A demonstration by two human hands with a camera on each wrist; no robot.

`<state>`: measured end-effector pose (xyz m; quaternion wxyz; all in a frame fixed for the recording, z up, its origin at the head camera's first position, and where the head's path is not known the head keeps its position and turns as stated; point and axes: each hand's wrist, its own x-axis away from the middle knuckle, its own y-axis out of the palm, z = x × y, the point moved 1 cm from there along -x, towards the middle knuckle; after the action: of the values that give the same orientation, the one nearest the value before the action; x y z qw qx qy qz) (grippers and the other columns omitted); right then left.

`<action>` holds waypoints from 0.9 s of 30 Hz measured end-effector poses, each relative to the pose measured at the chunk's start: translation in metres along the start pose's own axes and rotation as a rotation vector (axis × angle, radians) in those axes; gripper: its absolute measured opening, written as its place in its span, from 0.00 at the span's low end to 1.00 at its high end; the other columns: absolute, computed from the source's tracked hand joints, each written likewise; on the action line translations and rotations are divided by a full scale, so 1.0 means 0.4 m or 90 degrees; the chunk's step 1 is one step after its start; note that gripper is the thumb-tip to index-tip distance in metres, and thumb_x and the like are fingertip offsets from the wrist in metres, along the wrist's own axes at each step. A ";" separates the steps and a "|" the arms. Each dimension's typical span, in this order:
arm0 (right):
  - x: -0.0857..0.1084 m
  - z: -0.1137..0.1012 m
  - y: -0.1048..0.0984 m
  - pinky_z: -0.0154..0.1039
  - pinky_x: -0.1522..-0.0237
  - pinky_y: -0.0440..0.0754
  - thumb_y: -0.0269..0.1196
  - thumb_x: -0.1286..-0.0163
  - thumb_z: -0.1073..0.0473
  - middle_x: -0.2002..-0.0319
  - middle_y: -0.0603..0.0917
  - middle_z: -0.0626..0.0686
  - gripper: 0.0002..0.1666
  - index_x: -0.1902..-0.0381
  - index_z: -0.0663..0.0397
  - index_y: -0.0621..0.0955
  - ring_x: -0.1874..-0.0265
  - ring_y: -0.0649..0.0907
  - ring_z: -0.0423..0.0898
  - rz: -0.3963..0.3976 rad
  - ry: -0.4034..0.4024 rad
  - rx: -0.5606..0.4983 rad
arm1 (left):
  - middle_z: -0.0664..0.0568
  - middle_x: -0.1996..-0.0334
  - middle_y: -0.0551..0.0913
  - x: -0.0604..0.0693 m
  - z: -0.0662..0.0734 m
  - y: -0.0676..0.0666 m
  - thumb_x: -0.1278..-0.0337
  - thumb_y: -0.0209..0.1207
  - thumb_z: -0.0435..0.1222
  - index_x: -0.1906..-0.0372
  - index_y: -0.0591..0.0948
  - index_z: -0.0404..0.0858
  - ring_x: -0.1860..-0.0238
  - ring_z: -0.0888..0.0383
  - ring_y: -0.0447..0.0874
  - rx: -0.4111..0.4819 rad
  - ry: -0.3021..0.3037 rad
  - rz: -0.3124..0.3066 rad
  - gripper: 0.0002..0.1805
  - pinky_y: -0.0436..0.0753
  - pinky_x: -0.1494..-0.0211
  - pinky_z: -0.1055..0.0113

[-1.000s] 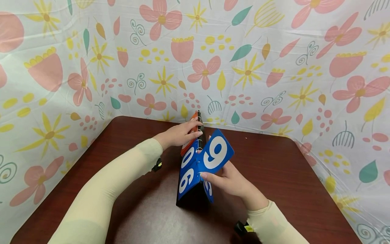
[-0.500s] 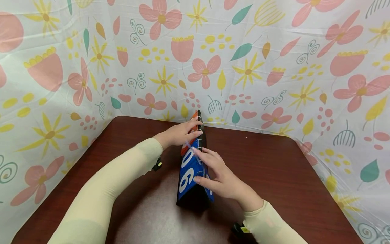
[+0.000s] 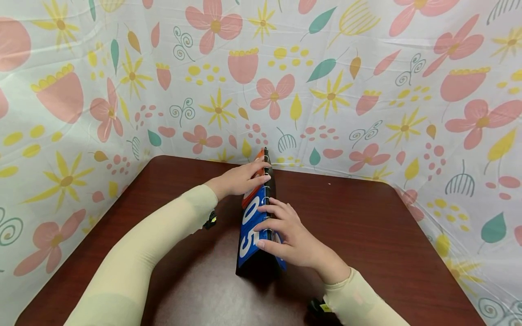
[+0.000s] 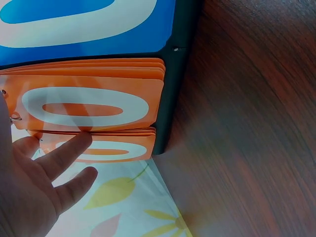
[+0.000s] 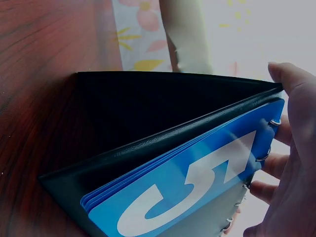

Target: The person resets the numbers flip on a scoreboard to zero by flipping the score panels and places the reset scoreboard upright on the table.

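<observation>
A black tent-shaped flip scoreboard stands on the table, with number cards on rings along its ridge. My left hand rests across the far end of the ridge, fingers extended over the orange cards, both showing 0 in the left wrist view. Over the near end lies my right hand, fingers spread and gently bent, fingertips at the ridge and the blue card with a 5. Another blue card with 0 sits behind it. In the right wrist view the other face also shows a blue 5 card.
The dark reddish wooden table extends on both sides of the scoreboard. A white flowered cloth hangs behind and at the sides. A small black device sits under each wrist.
My right hand has turned a blue card over the ridge from right to left and let it go. The near left card now reads 5 instead of 6. The left hand has stayed put.
</observation>
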<state>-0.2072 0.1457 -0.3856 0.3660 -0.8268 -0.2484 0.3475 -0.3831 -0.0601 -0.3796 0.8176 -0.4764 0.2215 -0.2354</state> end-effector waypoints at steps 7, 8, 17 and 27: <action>0.001 -0.001 -0.016 0.75 0.26 0.51 0.65 0.28 0.47 0.25 0.71 0.53 0.17 0.43 0.36 0.85 0.18 0.53 0.58 -0.028 0.002 -0.014 | 0.56 0.15 0.48 0.003 0.000 -0.002 0.31 0.37 0.73 0.20 0.62 0.57 0.18 0.49 0.58 0.005 -0.003 -0.003 0.42 0.67 0.22 0.42; 0.002 0.000 -0.021 0.75 0.26 0.53 0.66 0.28 0.48 0.25 0.70 0.53 0.18 0.41 0.37 0.85 0.18 0.53 0.58 -0.030 0.003 -0.023 | 0.56 0.15 0.48 0.003 0.000 -0.003 0.31 0.37 0.73 0.20 0.62 0.57 0.18 0.49 0.58 0.007 -0.004 -0.004 0.42 0.67 0.22 0.42; 0.016 0.043 -0.075 0.60 0.29 0.73 0.69 0.31 0.55 0.25 0.72 0.49 0.29 0.32 0.41 0.79 0.26 0.71 0.48 -0.008 0.024 -0.108 | 0.58 0.15 0.46 0.005 0.003 -0.006 0.33 0.38 0.74 0.20 0.60 0.61 0.17 0.51 0.56 0.017 -0.013 -0.015 0.41 0.66 0.21 0.42; 0.038 0.130 -0.088 0.64 0.35 0.78 0.78 0.44 0.43 0.33 0.80 0.54 0.49 0.29 0.50 0.73 0.34 0.79 0.57 -0.103 0.159 -0.154 | 0.58 0.15 0.45 0.006 0.004 -0.005 0.33 0.40 0.73 0.21 0.61 0.63 0.16 0.51 0.52 0.036 -0.016 -0.017 0.40 0.64 0.20 0.41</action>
<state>-0.2422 0.1997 -0.3899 0.3185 -0.8789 -0.3065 0.1795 -0.3807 -0.0613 -0.3773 0.8305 -0.4587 0.1981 -0.2464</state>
